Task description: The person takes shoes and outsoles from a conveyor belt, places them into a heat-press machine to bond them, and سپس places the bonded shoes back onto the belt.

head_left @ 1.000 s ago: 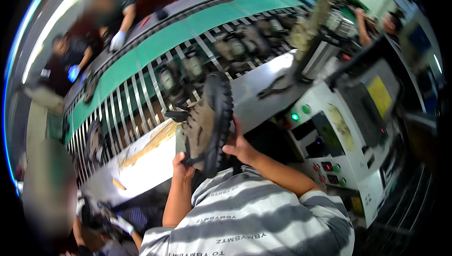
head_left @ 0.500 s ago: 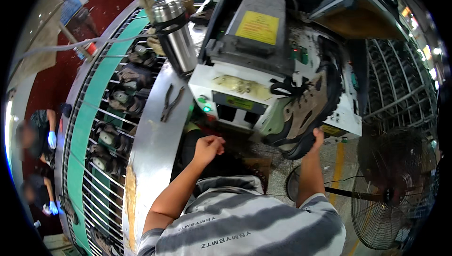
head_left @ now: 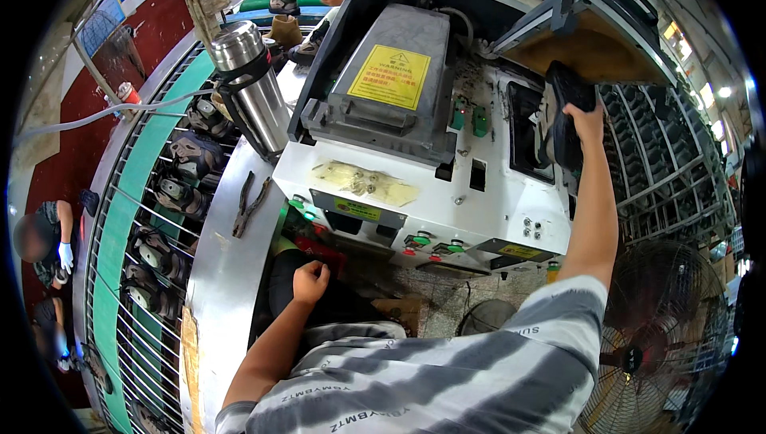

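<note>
My right hand (head_left: pixel 586 124) reaches far forward and grips a brown and black shoe (head_left: pixel 550 127) by its dark sole. The shoe is tilted on its side, sole towards my palm, beside a dark rectangular opening (head_left: pixel 523 119) in the top of a white machine (head_left: pixel 495 187). Whether the shoe touches the opening's rim I cannot tell. Behind it rises a raised lid (head_left: pixel 594 39) with a brown inner face. Close to my lap, my left hand (head_left: pixel 311 281) is curled into a loose fist, with nothing visible in it.
A steel flask (head_left: pixel 254 95) and pliers (head_left: pixel 252 204) are on the metal ledge (head_left: pixel 227 254) at left. Beyond runs a roller rack with several shoes (head_left: pixel 195 151). A standing fan (head_left: pixel 638 354) and a wire rack (head_left: pixel 662 155) are at right. Co-workers (head_left: pixel 48 242) stand far left.
My right hand has carried the shoe forward and up from the machine's front edge to the opening under the raised lid. My left hand stays closed near my lap. The view has shifted.
</note>
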The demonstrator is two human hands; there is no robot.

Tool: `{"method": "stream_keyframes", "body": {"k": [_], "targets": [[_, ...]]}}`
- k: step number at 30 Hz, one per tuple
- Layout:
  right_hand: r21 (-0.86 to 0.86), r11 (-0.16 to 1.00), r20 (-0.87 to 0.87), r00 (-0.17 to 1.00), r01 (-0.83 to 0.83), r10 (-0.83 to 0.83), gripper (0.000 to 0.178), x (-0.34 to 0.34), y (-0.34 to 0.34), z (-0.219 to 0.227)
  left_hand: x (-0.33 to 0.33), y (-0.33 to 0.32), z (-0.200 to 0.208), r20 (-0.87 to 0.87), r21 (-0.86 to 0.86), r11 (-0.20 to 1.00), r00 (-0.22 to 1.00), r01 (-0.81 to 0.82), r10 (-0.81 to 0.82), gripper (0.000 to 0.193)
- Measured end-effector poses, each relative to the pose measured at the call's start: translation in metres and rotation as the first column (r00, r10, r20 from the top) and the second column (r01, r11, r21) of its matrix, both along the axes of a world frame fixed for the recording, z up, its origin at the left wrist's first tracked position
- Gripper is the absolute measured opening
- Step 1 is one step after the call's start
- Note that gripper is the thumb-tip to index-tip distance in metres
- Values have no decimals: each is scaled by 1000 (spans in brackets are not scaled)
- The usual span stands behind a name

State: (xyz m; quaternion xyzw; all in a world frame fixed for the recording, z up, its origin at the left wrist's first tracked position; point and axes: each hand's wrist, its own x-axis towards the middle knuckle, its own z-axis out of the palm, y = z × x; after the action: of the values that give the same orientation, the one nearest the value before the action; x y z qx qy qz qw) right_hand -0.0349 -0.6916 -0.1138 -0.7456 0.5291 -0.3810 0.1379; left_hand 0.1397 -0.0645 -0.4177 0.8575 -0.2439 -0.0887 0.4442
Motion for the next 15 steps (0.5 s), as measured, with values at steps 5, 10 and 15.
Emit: {"method": "stream_keyframes", "body": {"k": [5,10,15], "targets": [[192,979,-220,975,72,-28,103,56,-32,-1,2,-2,-4,25,12,999,999,-31,30,21],[331,944,-459,871,-14,174,85,62,-62,-39,3,-6,-5,0,57,997,998,-61,61,22],[302,952,-462,867,-43,186,82,67,-50,-39,-1,-11,-3,29,85,995,999,-48,46,22]]}}
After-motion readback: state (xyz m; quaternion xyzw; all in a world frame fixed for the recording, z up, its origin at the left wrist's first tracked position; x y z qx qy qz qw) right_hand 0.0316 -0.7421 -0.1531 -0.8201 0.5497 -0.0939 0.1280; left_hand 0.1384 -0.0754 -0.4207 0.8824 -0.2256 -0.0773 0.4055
